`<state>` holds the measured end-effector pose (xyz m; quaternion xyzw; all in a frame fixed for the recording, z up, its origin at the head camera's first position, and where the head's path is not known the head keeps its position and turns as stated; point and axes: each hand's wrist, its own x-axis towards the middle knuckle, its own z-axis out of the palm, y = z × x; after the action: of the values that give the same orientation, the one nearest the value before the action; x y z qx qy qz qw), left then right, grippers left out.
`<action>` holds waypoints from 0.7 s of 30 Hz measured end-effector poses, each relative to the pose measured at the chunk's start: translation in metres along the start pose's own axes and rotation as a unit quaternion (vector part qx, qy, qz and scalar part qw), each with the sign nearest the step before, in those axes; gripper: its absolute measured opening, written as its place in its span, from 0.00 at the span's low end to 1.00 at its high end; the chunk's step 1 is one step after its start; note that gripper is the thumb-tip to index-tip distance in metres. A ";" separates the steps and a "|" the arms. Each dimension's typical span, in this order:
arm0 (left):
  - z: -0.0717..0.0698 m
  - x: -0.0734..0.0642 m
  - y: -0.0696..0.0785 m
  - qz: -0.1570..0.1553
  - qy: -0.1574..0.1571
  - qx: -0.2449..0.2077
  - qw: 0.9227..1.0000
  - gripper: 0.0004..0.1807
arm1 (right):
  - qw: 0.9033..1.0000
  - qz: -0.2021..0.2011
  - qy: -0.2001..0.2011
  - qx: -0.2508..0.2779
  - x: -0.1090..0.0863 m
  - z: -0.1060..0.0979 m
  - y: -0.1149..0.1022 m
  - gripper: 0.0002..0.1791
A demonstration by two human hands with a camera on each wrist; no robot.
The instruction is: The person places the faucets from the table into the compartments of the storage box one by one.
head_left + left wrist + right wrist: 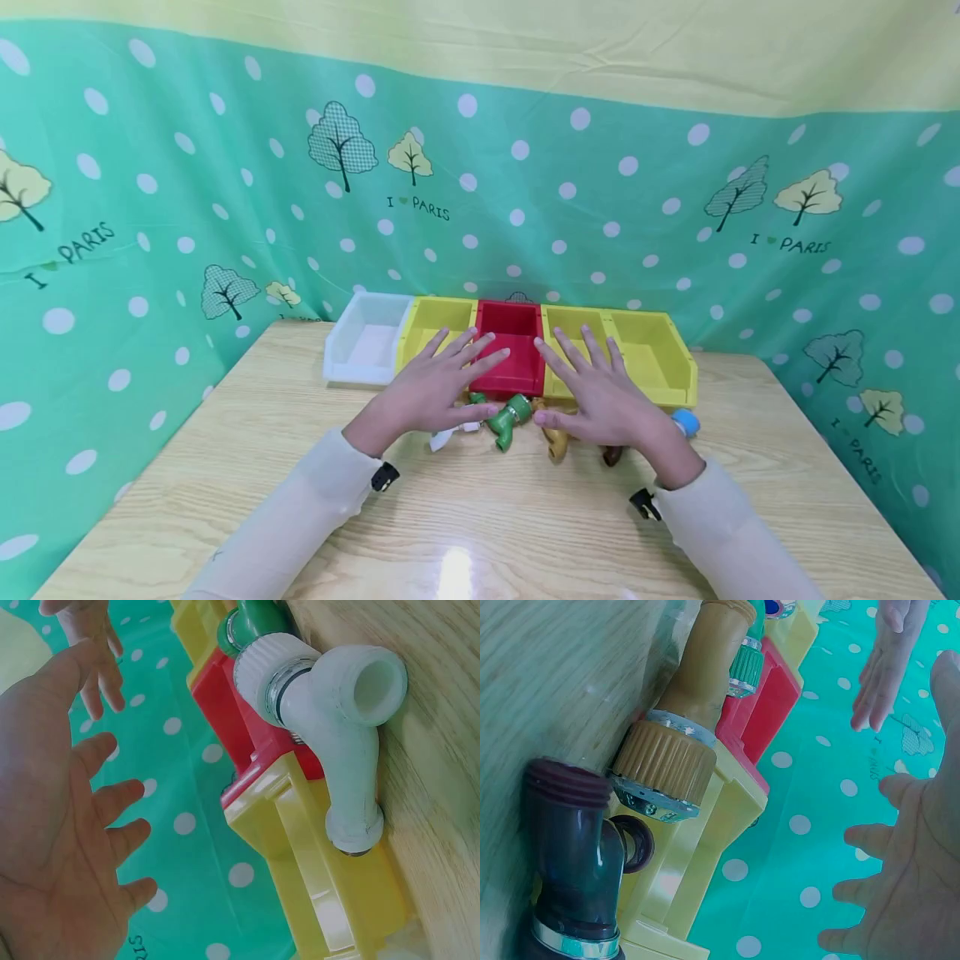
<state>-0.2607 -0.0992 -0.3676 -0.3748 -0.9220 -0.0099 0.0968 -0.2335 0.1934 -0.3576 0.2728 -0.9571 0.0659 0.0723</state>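
Observation:
My left hand [431, 392] hovers with spread fingers over the left part of a row of plastic taps, holding nothing. Level with it, my right hand [603, 400] spreads its fingers above the right part, also holding nothing. The white tap [334, 735] lies nearest the left hand. Between the hands lies a green tap [516, 410]. Partly under the right hand are a tan tap [557, 442] and a dark brown tap [574, 855]. A blue piece [686, 422] shows beyond the right wrist; the rest of it is hidden.
Behind the taps stands a row of bins: a white bin [360, 372], a red bin [507, 385] in the middle, and yellow bins [678, 395] on both sides of it. They stand on a wooden table [510, 517], before a green dotted curtain [517, 200].

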 end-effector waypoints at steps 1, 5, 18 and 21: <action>0.000 0.000 0.000 -0.001 0.000 -0.001 1.000 0.49 | 1.000 0.001 -0.001 0.001 0.000 0.000 0.000 0.58; -0.003 -0.001 -0.001 -0.010 -0.003 -0.009 1.000 0.49 | 1.000 0.003 -0.007 0.004 0.000 -0.001 -0.002 0.58; -0.011 -0.008 -0.024 -0.040 0.011 -0.022 0.999 0.43 | 0.999 -0.041 -0.005 0.026 0.001 -0.012 0.005 0.53; -0.009 -0.012 -0.030 -0.050 0.013 -0.031 0.998 0.41 | 0.998 -0.047 0.016 0.026 -0.001 -0.011 0.012 0.50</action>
<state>-0.2716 -0.1300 -0.3594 -0.3312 -0.9374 -0.0477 0.0967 -0.2377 0.2056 -0.3481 0.3183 -0.9399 0.0912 0.0835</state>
